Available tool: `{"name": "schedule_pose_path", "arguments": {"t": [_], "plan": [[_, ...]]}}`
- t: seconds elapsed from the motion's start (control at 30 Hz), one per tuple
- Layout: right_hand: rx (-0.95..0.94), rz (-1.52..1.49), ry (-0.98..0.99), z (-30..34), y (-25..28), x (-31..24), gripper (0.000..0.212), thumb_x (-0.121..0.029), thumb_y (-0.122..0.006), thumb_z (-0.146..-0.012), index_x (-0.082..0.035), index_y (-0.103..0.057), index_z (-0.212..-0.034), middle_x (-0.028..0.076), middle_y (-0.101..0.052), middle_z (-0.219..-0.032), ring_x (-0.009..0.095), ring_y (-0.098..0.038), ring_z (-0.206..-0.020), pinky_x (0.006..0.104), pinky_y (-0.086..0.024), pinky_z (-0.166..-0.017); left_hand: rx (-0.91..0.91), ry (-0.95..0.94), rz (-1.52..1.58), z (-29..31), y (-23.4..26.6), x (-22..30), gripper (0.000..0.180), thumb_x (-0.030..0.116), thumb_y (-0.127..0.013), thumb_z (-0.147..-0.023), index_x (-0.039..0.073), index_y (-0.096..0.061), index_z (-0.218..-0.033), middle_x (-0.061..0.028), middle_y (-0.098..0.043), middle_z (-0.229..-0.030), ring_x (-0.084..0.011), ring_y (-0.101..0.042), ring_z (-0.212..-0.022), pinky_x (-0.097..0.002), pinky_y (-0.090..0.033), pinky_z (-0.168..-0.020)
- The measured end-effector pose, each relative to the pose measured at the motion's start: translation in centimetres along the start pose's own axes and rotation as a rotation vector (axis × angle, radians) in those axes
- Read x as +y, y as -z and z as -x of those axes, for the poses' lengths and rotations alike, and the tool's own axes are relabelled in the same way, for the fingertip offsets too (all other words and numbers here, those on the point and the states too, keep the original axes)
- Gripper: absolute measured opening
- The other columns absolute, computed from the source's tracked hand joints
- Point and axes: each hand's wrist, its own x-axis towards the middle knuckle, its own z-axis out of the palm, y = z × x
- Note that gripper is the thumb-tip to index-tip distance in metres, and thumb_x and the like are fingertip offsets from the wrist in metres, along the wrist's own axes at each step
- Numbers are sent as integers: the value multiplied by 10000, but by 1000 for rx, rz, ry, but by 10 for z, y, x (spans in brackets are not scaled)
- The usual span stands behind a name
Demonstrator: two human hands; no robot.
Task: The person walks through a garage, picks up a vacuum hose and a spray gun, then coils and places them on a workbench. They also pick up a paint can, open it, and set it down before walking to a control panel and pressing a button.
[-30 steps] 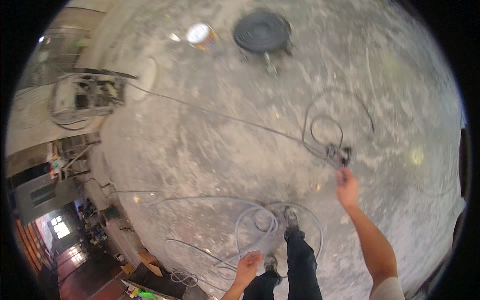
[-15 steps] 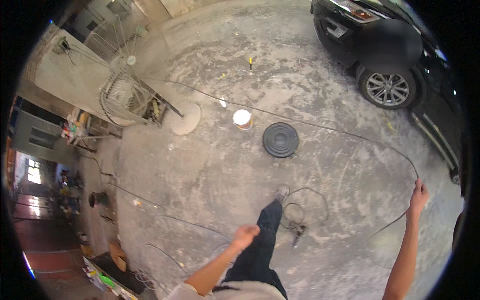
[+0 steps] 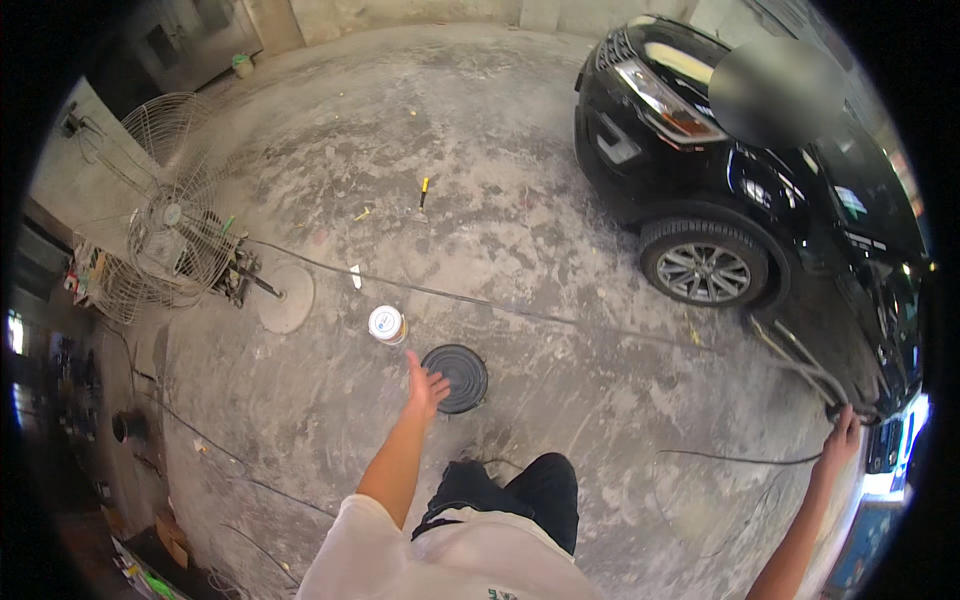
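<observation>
My right hand (image 3: 845,438) is closed around a dark cable (image 3: 735,459) at the far right, low beside the car. One length of it trails left from my fist toward the floor; another, smeared by motion, loops up past the car's side. My left hand (image 3: 426,388) is stretched out with its fingers apart, holding nothing. In the picture it overlaps the edge of a round black ridged lid or stool top (image 3: 462,378); no contact can be made out. Just left of that stands a white-lidded bucket (image 3: 386,324).
A black car (image 3: 690,150) with its front wheel (image 3: 704,274) fills the right side. At left stands a large wire fan (image 3: 178,215) on a round base (image 3: 288,300). A yellow-handled tool (image 3: 424,192) and a small white object (image 3: 356,277) lie on the concrete floor (image 3: 330,395).
My left hand has reached forward and spread its fingers. My right hand keeps the cable and is slightly lower in view. The view has shifted, bringing more of the car in.
</observation>
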Motion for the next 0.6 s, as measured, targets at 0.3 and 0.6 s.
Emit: {"name": "schedule_pose_path", "arguments": {"t": [0.3,0.6], "plan": [[-58,137,178,-109,-68,62,399,-341,-531,-1006,-48,-447,-748,-54,-329,-683,68,-277,-641,250,-219,-544,-286,-375,984,-86,-173,148,1013,747,-334,-891,38,0,-1533,-251,-280,-1525,-403,-355,-1374,-557,-333,-1079],[-546,-154,-104,-183,-256,5,369,-288,-618,-950,-27,-478,-729,-24,-388,-637,107,-340,-579,318,-287,-512,536,-415,242,-160,-215,244,152,20,-415,-895,-20,-561,-888,-135,-590,-687,-194,-515,-509,-337,-350,-408]]}}
